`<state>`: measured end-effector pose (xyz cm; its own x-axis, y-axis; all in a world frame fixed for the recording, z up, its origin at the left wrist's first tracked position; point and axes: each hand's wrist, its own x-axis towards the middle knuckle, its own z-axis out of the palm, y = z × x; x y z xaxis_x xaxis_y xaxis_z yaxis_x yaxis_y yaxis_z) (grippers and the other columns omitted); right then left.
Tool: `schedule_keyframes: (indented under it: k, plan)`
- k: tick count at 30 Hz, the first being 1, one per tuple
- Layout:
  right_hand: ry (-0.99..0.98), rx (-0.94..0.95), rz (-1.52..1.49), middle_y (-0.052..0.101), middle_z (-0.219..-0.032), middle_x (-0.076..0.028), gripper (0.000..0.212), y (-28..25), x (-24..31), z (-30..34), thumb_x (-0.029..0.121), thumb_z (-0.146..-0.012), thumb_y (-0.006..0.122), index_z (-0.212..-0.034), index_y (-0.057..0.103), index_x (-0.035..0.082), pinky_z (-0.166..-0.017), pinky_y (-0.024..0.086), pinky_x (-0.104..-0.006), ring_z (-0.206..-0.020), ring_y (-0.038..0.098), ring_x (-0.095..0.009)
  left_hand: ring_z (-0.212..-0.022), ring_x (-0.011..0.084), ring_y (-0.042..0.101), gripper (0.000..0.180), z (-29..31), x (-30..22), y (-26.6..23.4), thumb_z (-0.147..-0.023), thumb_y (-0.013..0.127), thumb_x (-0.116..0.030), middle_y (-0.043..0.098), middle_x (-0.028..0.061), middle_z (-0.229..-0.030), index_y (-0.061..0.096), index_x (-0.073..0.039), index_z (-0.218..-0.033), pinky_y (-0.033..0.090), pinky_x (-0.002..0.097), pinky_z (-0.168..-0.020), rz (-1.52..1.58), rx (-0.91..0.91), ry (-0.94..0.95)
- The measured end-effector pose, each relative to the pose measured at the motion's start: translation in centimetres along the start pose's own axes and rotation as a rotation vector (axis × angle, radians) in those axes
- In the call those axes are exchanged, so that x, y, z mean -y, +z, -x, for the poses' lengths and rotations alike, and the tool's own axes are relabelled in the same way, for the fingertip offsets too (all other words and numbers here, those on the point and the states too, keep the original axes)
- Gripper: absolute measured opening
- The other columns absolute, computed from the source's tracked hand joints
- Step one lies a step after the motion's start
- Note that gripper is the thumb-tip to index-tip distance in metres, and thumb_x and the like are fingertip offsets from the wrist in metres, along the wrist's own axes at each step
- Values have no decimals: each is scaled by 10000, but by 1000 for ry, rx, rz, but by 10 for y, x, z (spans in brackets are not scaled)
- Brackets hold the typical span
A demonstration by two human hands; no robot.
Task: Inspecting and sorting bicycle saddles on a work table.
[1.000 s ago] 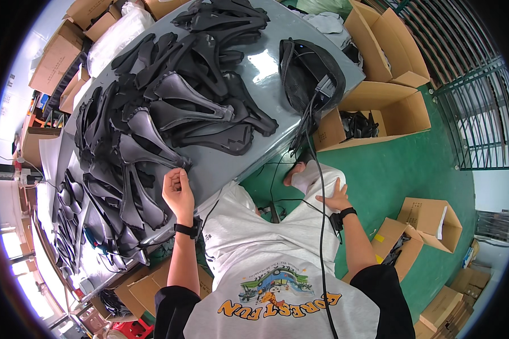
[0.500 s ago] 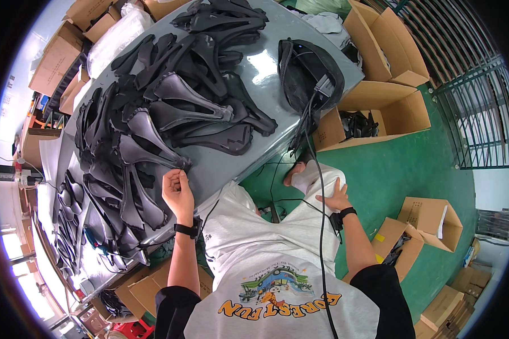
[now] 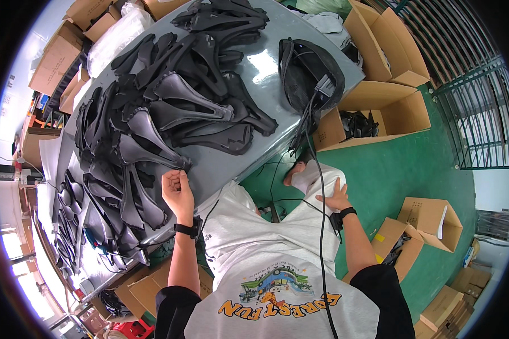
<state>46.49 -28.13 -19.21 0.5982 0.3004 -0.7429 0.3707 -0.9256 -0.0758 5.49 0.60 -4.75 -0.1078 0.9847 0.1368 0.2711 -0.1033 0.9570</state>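
Observation:
My left hand [image 3: 177, 189] rests at the table's near edge, fingers curled in, with nothing seen in them. Its fingertips are close to the narrow tip of a black bicycle saddle piece [image 3: 147, 148]; whether they touch it I cannot tell. A heap of similar saddle pieces [image 3: 181, 93], some smooth and shiny inside, covers much of the grey table [image 3: 209, 166]. On the right, my right hand [image 3: 337, 199] lies on my knee with its fingers spread. It holds nothing.
A black bag [image 3: 311, 76] with cables sits at the table's right corner. A black cable [image 3: 322, 248] runs down across my lap. An open carton [image 3: 390, 107] with black parts stands on the green floor [image 3: 379, 169]; smaller cartons [image 3: 430, 220] lie at the right.

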Motion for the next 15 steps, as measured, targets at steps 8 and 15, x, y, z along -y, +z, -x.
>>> schedule_keyframes:
  k: [8, 15]
  plan:
    - [1, 7, -3, -113, -1629, -293, 1452, -1, 1, 2, 695, -608, 823, -1595, -145, 253, -1149, 342, -522, -1441, 238, -548, -721, 42, 591, 80, 0, -1, 0, -963, 661, -58, 626, -6, -828, 600, -10, -984, 465, 171, -672, -12, 2, -4]
    - [-1, 2, -15, -107, -1630, -292, 1446, -1, 2, 3, 685, -613, 828, -1597, -137, 248, -1153, 339, -524, -1443, 230, -550, -705, 42, 581, 83, 0, -1, 1, -960, 663, -70, 627, -6, -813, 608, -10, -976, 462, 177, -659, -1, -5, -4]
